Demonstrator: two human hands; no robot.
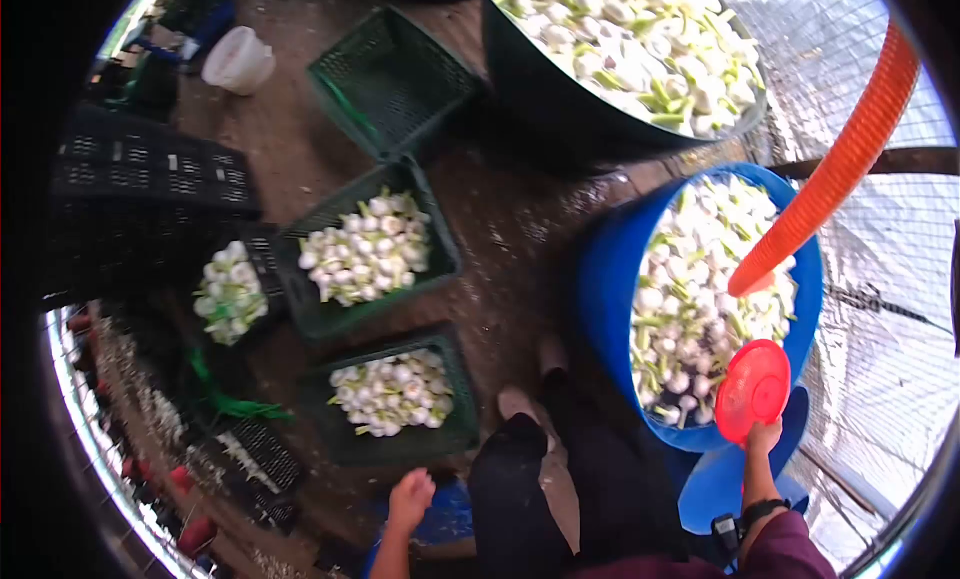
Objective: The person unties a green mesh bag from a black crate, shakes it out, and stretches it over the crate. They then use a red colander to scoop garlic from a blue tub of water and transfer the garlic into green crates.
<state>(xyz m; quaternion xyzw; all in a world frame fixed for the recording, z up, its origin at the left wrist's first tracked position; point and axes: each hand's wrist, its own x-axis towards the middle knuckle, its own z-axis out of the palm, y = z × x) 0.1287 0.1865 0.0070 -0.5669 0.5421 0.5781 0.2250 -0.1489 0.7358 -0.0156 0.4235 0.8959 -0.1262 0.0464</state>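
Observation:
My right hand grips the edge of a red round plastic dish, held over the near rim of a blue barrel. White bulbs with short green stems fill the barrel, apparently in water. An orange corrugated hose reaches down into it from the upper right. My left hand is low in front of me with its fingers curled and nothing visible in it. Nearest to that hand is a green crate holding white bulbs.
A second green crate of bulbs and an empty one stand farther off. Another large barrel heaped with bulbs is at the top. Black crates are stacked at left, near a white bucket. Wet floor lies between.

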